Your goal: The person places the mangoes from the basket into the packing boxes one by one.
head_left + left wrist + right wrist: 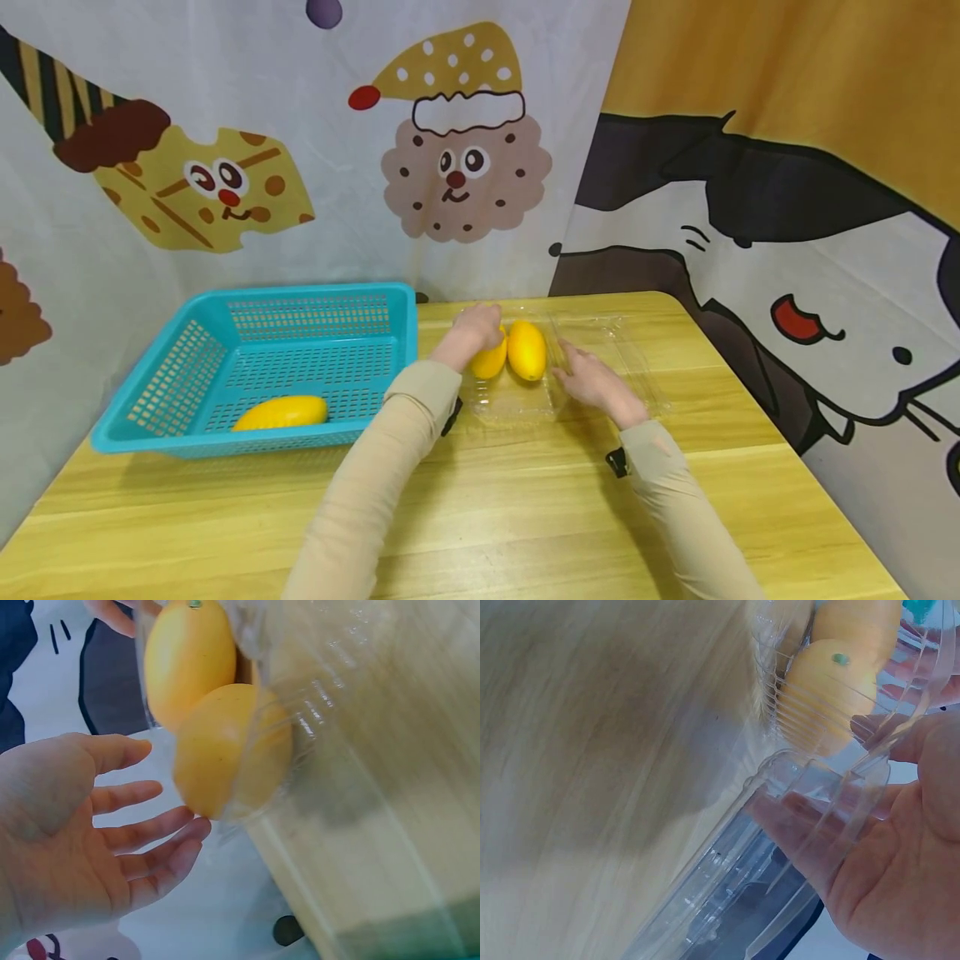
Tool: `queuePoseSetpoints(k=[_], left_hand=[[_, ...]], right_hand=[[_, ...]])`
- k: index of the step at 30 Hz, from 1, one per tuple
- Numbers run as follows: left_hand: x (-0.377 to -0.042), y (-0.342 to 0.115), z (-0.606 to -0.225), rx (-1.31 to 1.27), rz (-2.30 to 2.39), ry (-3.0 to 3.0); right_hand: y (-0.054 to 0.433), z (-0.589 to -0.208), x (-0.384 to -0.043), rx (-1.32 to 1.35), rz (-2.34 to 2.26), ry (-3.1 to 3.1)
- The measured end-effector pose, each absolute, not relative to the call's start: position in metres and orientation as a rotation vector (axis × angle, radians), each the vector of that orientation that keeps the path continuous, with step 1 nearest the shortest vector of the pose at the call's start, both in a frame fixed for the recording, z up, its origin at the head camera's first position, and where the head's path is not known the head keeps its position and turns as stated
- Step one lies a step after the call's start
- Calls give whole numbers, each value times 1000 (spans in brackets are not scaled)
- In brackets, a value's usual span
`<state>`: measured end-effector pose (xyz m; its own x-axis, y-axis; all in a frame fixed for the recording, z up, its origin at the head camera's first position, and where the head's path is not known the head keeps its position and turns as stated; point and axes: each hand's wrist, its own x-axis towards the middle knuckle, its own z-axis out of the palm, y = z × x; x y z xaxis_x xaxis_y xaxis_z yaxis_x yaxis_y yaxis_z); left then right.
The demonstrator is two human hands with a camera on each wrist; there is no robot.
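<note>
Two yellow mangoes lie side by side in the left half of a clear plastic clamshell box (517, 408). The right mango (527, 350) is in full view; the left mango (489, 360) is partly covered by my left hand (478, 327). In the left wrist view, this hand's fingers (142, 838) are loosely extended beside the near mango (225, 750), a fingertip at or close to its end. My right hand (597, 385) is at the middle of the box, thumb and fingers on either side of the clear plastic edge (817, 769), holding it. The box's lid half lies unfolded to the right.
A blue plastic basket (405, 333) stands at the left of the wooden table (480, 517), with another yellow mango (281, 412) inside by its near wall. A cartoon-printed curtain (337, 192) hangs behind the table and along its right side.
</note>
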<state>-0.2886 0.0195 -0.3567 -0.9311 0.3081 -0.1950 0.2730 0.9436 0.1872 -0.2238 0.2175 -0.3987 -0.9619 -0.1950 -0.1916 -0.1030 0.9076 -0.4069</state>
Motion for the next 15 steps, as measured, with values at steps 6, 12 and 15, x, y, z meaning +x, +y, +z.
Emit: queuePoseSetpoints(k=[6, 12, 15], left_hand=[[-284, 16, -345, 485, 184, 2840], [-282, 5, -326, 554, 173, 2761], [-282, -4, -317, 576, 194, 2726]], right_hand=[[217, -398, -223, -226, -591, 2843], [217, -399, -224, -233, -590, 2839], [217, -399, -225, -231, -594, 2838]])
